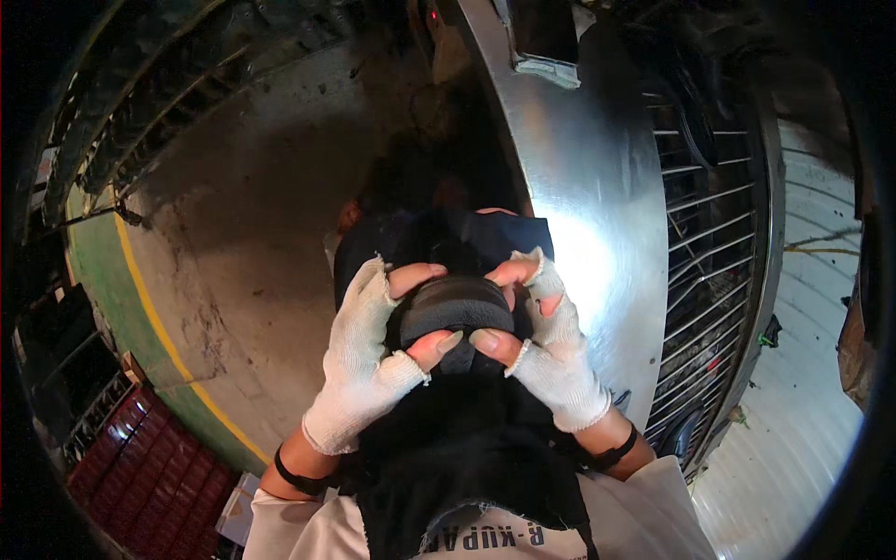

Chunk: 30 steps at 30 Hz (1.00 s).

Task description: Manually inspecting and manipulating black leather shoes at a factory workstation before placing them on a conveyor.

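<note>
Both hands wear white knitted gloves with the fingertips bare. Between them is a black rounded piece [457, 310] with curved, layered bands, possibly the end of a shoe; its exact kind cannot be made out. My left hand [366, 350] grips its left side, thumb on the near edge and a finger over the far edge. On the opposite side my right hand [553, 350] holds it likewise, and the two thumb tips nearly meet in front. A black apron [457, 420] lies behind the piece, over my lap.
A shiny metal table [597, 159] stands close on my right, with a dark-framed object [546, 37] on it. Beyond is a rack of metal rods [709, 233]. Dark racks [159, 103] curve along the upper left. Dark red stacked crates [140, 467] sit lower left, near a yellow floor line [154, 308].
</note>
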Tool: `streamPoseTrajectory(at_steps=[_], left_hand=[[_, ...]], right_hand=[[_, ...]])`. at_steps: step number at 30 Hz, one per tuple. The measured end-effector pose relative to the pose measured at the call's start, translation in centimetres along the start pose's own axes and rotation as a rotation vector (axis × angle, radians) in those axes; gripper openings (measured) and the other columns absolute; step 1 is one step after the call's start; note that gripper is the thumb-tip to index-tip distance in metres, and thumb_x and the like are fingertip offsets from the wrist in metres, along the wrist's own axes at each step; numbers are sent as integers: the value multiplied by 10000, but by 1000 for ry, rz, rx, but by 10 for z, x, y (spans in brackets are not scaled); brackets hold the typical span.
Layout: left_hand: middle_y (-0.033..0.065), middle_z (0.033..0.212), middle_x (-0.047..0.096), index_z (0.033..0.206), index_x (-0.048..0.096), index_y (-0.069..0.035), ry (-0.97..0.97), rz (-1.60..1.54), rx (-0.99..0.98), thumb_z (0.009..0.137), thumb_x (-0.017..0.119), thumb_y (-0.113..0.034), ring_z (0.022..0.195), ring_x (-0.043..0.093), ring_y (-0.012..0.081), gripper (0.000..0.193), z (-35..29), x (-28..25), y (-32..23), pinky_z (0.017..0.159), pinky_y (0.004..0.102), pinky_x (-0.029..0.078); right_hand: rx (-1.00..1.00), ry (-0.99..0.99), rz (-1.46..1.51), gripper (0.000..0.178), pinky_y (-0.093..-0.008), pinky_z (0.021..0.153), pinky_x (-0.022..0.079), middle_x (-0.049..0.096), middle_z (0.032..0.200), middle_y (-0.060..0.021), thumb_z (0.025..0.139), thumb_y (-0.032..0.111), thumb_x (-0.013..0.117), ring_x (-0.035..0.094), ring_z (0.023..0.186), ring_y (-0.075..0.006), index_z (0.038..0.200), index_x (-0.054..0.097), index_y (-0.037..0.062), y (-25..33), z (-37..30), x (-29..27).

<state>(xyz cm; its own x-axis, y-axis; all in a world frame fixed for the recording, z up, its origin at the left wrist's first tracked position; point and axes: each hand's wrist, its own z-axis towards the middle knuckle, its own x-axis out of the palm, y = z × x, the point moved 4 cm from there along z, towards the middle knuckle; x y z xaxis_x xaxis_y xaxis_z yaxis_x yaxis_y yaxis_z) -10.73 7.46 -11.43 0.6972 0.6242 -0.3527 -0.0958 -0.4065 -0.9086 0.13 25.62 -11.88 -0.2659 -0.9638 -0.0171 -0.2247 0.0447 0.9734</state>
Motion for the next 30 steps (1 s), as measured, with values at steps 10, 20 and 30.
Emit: streamPoseTrajectory(at_steps=[10,20,30], left_hand=[[119,1300,595,1451,566,-44,162,-359,79,829,888,-537,1225,605,240,856,5,-1,17,1087,374,466],[118,1672,440,1645,396,-81,413,-1054,-106,1064,648,-464,1534,427,272,740,-111,96,15,1276,435,357],[120,1376,645,1428,563,-57,-538,-941,799,1018,619,-386,1288,625,288,528,-110,-28,-81,1124,444,490]], right_hand=[[-234,133,-467,634,-409,947,566,717,1167,-143,917,360,818,727,1098,-304,1461,609,111,21,22,3],[-349,193,-152,866,-343,975,438,541,1017,-32,779,506,897,544,970,-214,1499,632,103,98,-103,-18],[203,188,727,1017,-402,1201,456,538,1572,-201,866,583,787,572,1412,-304,1603,429,-19,80,-183,-6]])
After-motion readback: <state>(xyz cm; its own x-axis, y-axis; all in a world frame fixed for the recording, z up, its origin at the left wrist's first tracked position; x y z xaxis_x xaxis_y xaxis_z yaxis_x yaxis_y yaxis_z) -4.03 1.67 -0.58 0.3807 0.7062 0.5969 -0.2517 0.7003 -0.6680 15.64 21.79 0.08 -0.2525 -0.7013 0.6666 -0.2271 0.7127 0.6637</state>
